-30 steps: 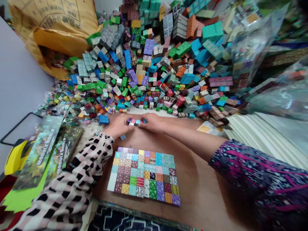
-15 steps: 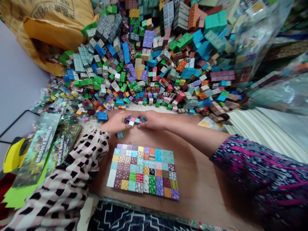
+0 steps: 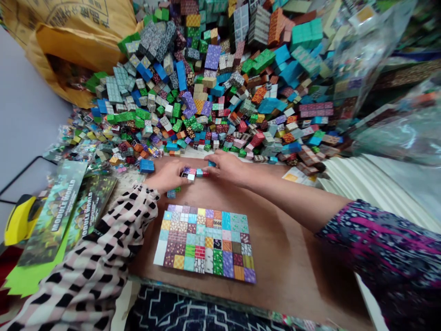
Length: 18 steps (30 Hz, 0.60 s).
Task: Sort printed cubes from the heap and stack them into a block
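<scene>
My left hand [image 3: 168, 177] is closed on a small cluster of patterned cubes [image 3: 189, 174], black, white, pink and purple, low over the brown board. Just right of it a short row of light blue and red cubes [image 3: 201, 173] lies between my two hands. My right hand [image 3: 229, 169] is closed with a blue cube [image 3: 211, 163] at its fingertips; its thumb is partly hidden. Beneath my left wrist sit a few blue and green cubes [image 3: 171, 193]. Nearer me lies a flat rectangular panel of colourful patterned squares [image 3: 220, 246], with a white patch at its left corner.
A large heap of paper-patterned blocks [image 3: 206, 92] fills the back of the brown board [image 3: 275, 276]. A yellow sack [image 3: 79, 50] stands back left; printed cards [image 3: 65, 202] and a yellow tool [image 3: 20, 220] lie left. Clear plastic bags [image 3: 396, 124] and stacked white sheets [image 3: 347, 184] are right.
My right hand has moved right and slightly back, away from my left hand, with the blue cube at its fingertips. The cubes in my left hand have shifted slightly right.
</scene>
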### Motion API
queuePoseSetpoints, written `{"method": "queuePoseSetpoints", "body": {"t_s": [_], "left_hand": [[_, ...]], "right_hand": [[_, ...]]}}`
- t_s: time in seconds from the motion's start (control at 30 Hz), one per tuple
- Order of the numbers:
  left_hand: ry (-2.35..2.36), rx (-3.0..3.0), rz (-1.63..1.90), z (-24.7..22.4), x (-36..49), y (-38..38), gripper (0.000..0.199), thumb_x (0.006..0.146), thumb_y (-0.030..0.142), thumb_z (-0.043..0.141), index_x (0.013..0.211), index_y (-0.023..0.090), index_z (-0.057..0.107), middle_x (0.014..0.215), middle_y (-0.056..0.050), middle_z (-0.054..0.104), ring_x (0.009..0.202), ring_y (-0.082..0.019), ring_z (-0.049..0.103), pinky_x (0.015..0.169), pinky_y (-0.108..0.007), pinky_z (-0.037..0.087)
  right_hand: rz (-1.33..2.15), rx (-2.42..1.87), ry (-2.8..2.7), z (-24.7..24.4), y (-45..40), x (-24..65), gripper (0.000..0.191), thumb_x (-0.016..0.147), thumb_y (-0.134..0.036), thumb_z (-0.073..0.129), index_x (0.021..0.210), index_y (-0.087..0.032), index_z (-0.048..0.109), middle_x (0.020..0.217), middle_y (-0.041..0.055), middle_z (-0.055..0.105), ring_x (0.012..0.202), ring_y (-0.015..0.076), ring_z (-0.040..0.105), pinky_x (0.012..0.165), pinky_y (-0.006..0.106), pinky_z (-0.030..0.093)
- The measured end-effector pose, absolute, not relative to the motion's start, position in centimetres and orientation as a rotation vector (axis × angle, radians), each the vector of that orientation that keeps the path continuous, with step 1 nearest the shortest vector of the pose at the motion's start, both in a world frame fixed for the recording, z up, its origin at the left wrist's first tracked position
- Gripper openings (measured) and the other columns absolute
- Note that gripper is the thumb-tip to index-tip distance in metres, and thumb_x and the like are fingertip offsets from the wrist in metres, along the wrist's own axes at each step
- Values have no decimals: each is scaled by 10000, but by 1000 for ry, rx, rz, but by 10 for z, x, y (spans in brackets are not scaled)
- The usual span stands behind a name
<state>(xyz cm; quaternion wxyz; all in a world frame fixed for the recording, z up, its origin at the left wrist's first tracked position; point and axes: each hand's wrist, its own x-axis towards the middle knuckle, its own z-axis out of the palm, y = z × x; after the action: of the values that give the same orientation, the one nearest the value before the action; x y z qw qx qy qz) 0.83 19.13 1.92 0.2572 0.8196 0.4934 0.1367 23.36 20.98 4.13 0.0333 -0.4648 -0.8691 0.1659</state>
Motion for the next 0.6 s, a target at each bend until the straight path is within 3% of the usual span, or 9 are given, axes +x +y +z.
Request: {"method": "queuePoseSetpoints", "body": {"t_s": [0.07,0.2,0.3,0.4,0.5,0.6], "left_hand": [[1330,2195,397,20,9,190,379,744,222,690,1119,183,647,1053,-70,675,972,-226,602,871,-362,466],[1348,2206,365,21,13,189,379,728,181,688,1106,183,657,1048,-67,679,988,-232,604,906,-380,466],[1428,2178,326,26,13,188,521,687,136,712,1201,140,622,1145,-100,654,1064,-246,590,970,-386,447],[1520,2069,368,36,5,183,628,713,154,703,1319,124,541,1195,-118,626,1049,-232,596,945,-371,466],[1606,1974,419,48,-8,176,462,776,272,689,1209,133,605,1014,-86,651,884,-199,612,813,-337,497],[1621,1935,392,52,-21,169,286,800,338,665,1020,155,662,873,-57,655,797,-186,605,761,-321,496]], "right_hand": [[363,-1366,-2652,41,199,233,312,955,-305,517,1197,-133,611,1150,146,654,961,229,617,767,304,430],[324,-1248,-2841,43,171,225,428,973,-319,451,1360,-137,477,1008,118,694,807,221,618,643,313,383],[164,-1241,-2988,45,160,220,497,974,-325,437,1436,-144,413,1048,141,690,798,243,618,590,326,338],[99,-1256,-2981,45,159,221,492,972,-397,447,1387,-133,448,1068,149,684,803,240,609,578,328,307],[188,-1337,-2947,40,161,226,395,998,-376,371,1299,-155,500,937,109,699,749,221,591,582,330,284],[219,-1330,-2930,36,162,226,352,1002,-270,309,1266,-185,525,987,103,687,780,212,578,622,331,300]]}}
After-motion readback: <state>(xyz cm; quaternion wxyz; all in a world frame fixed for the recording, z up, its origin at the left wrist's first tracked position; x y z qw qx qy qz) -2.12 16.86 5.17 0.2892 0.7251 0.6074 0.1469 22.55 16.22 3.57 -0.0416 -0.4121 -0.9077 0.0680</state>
